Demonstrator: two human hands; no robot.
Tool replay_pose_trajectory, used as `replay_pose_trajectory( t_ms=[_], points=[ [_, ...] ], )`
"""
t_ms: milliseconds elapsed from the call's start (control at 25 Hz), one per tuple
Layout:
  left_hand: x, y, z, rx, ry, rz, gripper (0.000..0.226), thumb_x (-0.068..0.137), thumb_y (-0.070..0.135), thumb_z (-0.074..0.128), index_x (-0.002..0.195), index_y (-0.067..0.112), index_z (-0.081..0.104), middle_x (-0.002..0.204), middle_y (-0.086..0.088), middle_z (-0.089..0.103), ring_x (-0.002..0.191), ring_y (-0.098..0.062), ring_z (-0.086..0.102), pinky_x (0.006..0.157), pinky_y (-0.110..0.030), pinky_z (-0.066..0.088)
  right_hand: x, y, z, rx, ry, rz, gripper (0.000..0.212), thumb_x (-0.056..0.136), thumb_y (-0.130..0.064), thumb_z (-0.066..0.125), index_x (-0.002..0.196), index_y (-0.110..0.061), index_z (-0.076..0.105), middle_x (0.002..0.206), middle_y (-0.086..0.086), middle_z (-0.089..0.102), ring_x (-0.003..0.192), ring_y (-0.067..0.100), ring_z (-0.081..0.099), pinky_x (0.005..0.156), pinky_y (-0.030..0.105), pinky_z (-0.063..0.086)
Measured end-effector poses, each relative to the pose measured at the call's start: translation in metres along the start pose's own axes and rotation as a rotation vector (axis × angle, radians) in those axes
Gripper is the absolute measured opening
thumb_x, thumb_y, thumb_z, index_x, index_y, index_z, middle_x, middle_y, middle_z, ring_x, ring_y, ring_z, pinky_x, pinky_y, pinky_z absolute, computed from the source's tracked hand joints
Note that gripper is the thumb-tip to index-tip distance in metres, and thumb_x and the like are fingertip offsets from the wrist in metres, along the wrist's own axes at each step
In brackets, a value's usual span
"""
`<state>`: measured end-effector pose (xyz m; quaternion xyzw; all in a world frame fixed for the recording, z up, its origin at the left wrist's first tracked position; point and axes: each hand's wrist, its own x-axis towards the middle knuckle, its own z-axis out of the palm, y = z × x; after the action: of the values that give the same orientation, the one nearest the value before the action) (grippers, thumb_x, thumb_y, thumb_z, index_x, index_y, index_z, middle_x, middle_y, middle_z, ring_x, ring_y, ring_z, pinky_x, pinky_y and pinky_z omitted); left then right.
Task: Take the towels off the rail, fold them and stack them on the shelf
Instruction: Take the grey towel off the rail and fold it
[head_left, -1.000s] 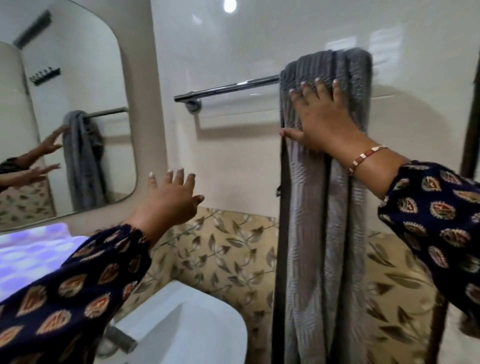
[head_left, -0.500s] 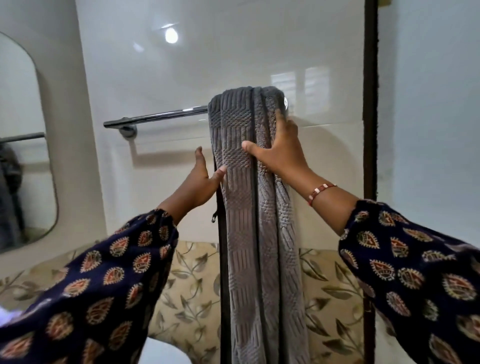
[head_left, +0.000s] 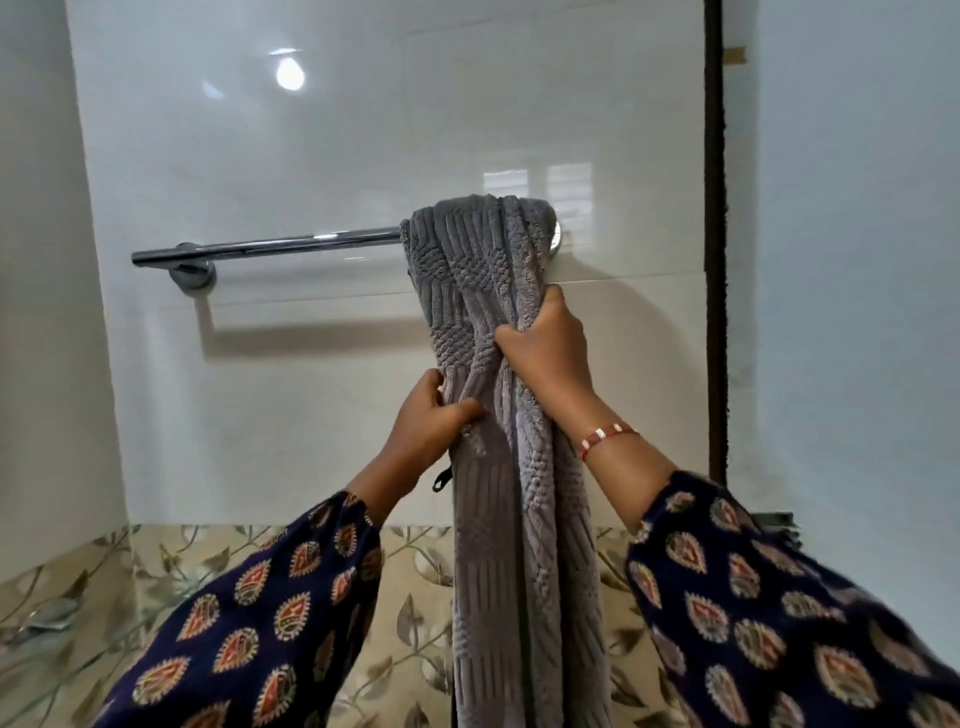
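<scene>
A grey textured towel (head_left: 483, 260) hangs bunched over the right end of a chrome rail (head_left: 270, 247) fixed to the white tiled wall. My right hand (head_left: 550, 348) is closed around the towel's right side, a little below the rail. Lower and to the left, my left hand (head_left: 431, 421) pinches the towel's left edge between thumb and fingers. The towel falls straight down past both hands and leaves the frame at the bottom. No shelf is in view.
A dark vertical frame (head_left: 714, 249) runs down the wall just right of the rail. Leaf-patterned beige tiles (head_left: 171, 577) cover the lower wall. The rail's left bracket (head_left: 195, 273) sits on the white tile.
My left hand has moved from beside the towel onto its left edge and closed. My right hand went from flat against the towel to gripping it lower down. The view has shifted right.
</scene>
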<state>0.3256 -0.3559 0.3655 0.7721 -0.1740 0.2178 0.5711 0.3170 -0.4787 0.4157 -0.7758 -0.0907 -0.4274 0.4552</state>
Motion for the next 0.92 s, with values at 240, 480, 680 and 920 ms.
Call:
replay_pose_trajectory(
  t_ms=[240,480,680,920],
  points=[
    [0.016,0.023,-0.008,-0.374,-0.092,-0.012,0.050,0.087,0.048,0.046,0.125,0.016,0.048,0.120,-0.006,0.062,0.098,-0.013,0.062,0.064,-0.023,0.049,-0.022,-0.004,-0.028,0.122,-0.080,0.023,0.037,0.079,-0.014,0.059,0.116,-0.011,0.053,0.088,-0.004,0.060,0.064,0.004,0.052,0.050,0.013,0.039],
    [0.049,0.060,-0.011,-0.418,-0.044,0.138,0.075,0.068,0.049,0.071,0.129,0.016,0.042,0.123,-0.009,0.061,0.107,-0.024,0.063,0.093,-0.042,0.051,-0.052,-0.009,-0.041,0.108,-0.102,0.013,0.044,0.079,-0.016,0.058,0.122,-0.012,0.051,0.080,-0.007,0.060,0.055,0.006,0.051,0.049,0.014,0.041],
    [0.064,0.079,0.001,-0.291,0.085,0.191,0.053,0.079,0.009,0.063,0.126,0.006,0.039,0.120,-0.017,0.059,0.104,-0.028,0.062,0.086,-0.038,0.054,-0.077,0.006,-0.045,-0.009,-0.137,-0.010,0.060,0.081,-0.019,0.058,0.138,-0.014,0.038,0.096,0.001,0.065,0.049,0.001,0.045,0.052,0.018,0.041],
    [0.006,0.029,0.045,-0.173,0.056,0.201,0.041,0.085,0.016,0.058,0.126,0.014,0.049,0.114,0.000,0.059,0.106,-0.018,0.056,0.092,-0.033,0.046,-0.104,0.030,-0.055,0.048,-0.224,0.127,0.073,0.069,-0.036,0.071,0.132,-0.028,0.037,0.111,-0.007,0.053,0.109,0.014,0.058,0.080,0.020,0.045]
  ],
)
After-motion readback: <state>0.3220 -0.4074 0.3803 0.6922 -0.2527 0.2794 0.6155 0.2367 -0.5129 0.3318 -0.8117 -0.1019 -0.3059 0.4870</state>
